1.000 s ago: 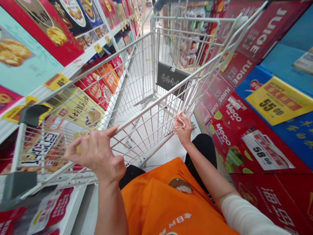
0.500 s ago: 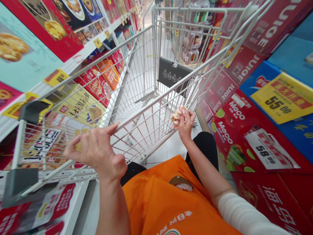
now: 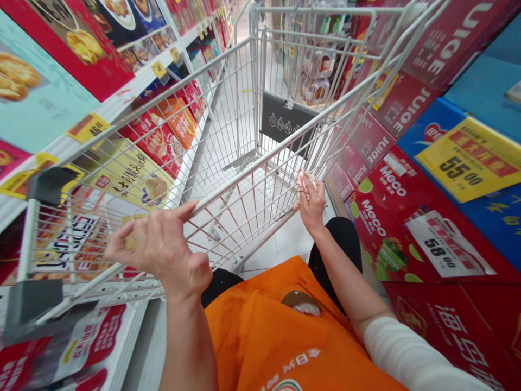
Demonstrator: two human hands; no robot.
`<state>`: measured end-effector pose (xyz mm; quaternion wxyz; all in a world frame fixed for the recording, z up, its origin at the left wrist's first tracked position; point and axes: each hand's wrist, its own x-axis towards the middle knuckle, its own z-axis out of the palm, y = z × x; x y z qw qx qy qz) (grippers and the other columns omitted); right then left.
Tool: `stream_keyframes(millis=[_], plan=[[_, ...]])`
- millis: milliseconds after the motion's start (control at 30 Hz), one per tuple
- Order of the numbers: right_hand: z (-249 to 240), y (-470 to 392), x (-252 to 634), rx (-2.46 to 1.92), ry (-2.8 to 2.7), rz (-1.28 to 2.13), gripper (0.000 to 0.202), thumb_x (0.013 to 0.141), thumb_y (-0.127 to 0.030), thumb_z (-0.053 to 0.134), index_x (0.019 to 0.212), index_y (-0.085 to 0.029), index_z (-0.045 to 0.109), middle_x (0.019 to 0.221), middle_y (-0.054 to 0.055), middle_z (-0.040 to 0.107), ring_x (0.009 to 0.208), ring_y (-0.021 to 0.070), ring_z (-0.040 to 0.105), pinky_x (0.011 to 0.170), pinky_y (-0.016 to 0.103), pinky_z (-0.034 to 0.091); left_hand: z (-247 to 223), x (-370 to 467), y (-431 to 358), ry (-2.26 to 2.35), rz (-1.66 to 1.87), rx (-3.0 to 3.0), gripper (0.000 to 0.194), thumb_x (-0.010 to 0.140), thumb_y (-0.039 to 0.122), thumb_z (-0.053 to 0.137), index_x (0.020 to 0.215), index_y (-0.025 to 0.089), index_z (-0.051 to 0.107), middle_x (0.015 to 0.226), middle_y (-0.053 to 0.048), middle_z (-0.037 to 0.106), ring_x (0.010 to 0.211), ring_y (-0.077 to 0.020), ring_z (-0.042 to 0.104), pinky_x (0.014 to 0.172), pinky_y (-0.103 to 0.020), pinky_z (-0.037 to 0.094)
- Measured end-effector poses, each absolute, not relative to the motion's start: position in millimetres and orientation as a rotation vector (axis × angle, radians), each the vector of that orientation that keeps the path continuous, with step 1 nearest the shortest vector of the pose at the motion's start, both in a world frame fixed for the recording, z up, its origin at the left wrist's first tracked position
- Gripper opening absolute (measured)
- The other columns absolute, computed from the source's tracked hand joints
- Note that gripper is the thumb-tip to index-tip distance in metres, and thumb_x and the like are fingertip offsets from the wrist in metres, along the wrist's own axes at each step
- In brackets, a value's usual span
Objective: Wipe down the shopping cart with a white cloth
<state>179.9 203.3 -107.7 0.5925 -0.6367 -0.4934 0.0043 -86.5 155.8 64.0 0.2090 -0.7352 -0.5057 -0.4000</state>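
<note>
A white wire shopping cart [image 3: 244,179] stands across the aisle in front of me. My left hand [image 3: 160,247] is closed around its near top rail, thumb and fingers over the bar. Lower down, against the outside of the cart's near wire side, my right hand [image 3: 312,205] is closed on a crumpled, pink-and-yellowish cloth [image 3: 304,182]. Most of the cloth is bunched up inside the fingers, and it looks pressed to the wires. A dark grey panel with round icons [image 3: 285,120] hangs at the cart's far end.
Shelves with boxed goods and yellow price tags [image 3: 91,128] line the left side. Stacked red Meco cartons [image 3: 391,217] and pink JUICE boxes [image 3: 374,144] rise close on the right. White floor tiles [image 3: 220,130] run down the aisle. I wear an orange apron [image 3: 277,320].
My right hand has shifted slightly right and turned, and less of the cloth shows. The left hand keeps its grip on the rail. The whole view has moved a little.
</note>
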Motion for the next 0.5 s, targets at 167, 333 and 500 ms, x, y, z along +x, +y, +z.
stream_keyframes(millis=[167, 333, 500], plan=[[-122, 184, 147, -1.461, -1.163, 0.114, 0.043, 0.095, -0.019, 0.045, 0.127, -0.026, 0.072, 0.106, 0.007, 0.058, 0.090, 0.0162, 0.064, 0.081, 0.032, 0.062, 66, -84, 154, -1.443, -1.112, -2.076, 0.097, 0.087, 0.080, -0.010, 0.114, 0.029, 0.067, 0.087, -0.009, 0.067, 0.089, -0.0319, 0.059, 0.104, -0.058, 0.027], [-121, 192, 154, -1.448, -1.148, -0.037, 0.042, 0.095, -0.021, 0.046, 0.130, -0.025, 0.070, 0.114, 0.010, 0.060, 0.101, 0.0188, 0.064, 0.089, 0.035, 0.061, 68, -83, 154, -1.455, -1.076, -2.095, 0.096, 0.084, 0.083, -0.009, 0.116, 0.032, 0.067, 0.089, -0.009, 0.065, 0.089, -0.0328, 0.057, 0.101, -0.060, 0.028], [-121, 204, 154, -1.497, -1.230, -0.050, 0.045, 0.096, -0.020, 0.043, 0.133, -0.023, 0.068, 0.115, 0.012, 0.063, 0.102, 0.0189, 0.065, 0.089, 0.033, 0.060, 68, -83, 157, -1.444, -1.056, -2.110, 0.097, 0.086, 0.081, -0.009, 0.116, 0.029, 0.067, 0.089, -0.010, 0.064, 0.088, -0.0328, 0.055, 0.101, -0.059, 0.027]])
